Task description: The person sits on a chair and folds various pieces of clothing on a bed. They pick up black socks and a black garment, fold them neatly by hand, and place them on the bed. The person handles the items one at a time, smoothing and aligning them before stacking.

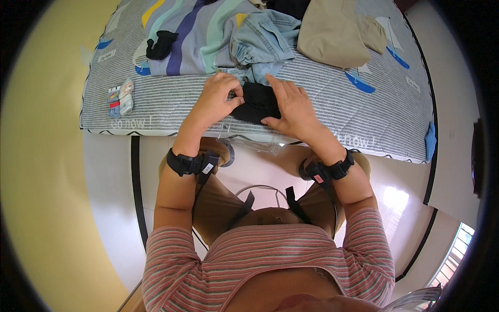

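Observation:
A folded piece of black cloth (257, 103), perhaps a sock or another small garment, lies near the front edge of the bed between my hands. My left hand (219, 96) has its fingers curled and pinches the cloth's left edge. Spread over the right side is my right hand (294, 105), fingers stretched and thumb apart, resting against the cloth. A clear plastic box (249, 141) sits at the bed's edge, partly under the cloth and my hands. Blue denim (265, 41) lies just beyond my fingertips.
On the striped bed sheet (171, 104), small folded socks (121, 99) sit at the left. Farther back are a bunched black cloth (161, 44), a striped garment (189, 36) and beige trousers (332, 34). A yellow wall (41, 156) stands at the left.

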The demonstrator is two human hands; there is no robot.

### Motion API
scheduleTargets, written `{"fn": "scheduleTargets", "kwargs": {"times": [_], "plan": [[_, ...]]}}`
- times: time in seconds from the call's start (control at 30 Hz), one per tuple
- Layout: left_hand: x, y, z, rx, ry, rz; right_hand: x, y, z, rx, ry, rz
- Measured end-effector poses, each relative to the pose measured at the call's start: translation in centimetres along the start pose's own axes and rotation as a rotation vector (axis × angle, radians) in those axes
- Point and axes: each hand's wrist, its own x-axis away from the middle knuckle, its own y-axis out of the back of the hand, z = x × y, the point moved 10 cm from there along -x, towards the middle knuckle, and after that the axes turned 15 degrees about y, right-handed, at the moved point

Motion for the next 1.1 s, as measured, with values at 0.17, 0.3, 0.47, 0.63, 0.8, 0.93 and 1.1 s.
{"fn": "scheduleTargets", "kwargs": {"times": [0.17, 0.3, 0.47, 0.63, 0.8, 0.93, 1.1], "plan": [[0.3, 1.6, -1.2, 0.155, -0.017, 0.002, 1.1, -0.6, -2.1, -0.036, -0.141, 0.135], [0.9, -0.9, -1.2, -0.010, -0.105, 0.114, 1.4, -0.6, -1.9, -0.014, -0.085, 0.132], [0.7, -1.6, -0.7, -0.233, -0.110, 0.023, 1.5, -0.6, -1.8, 0.003, -0.055, 0.111], [0.7, -1.5, -0.8, -0.262, -0.096, 0.009, 1.6, -1.2, -2.2, -0.041, -0.074, 0.162], [0.5, -1.9, -0.8, -0.282, -0.087, -0.005, 1.5, -0.7, -2.6, -0.190, -0.088, 0.042], [0.4, -1.7, -0.8, -0.198, -0.066, -0.053, 1.5, -1.4, -3.1, -0.291, -0.170, 0.056], [-0.1, 1.4, 2.0, 0.202, 0.044, -0.042, 1.8, -1.4, -3.9, -0.359, -0.255, 0.008]]}}
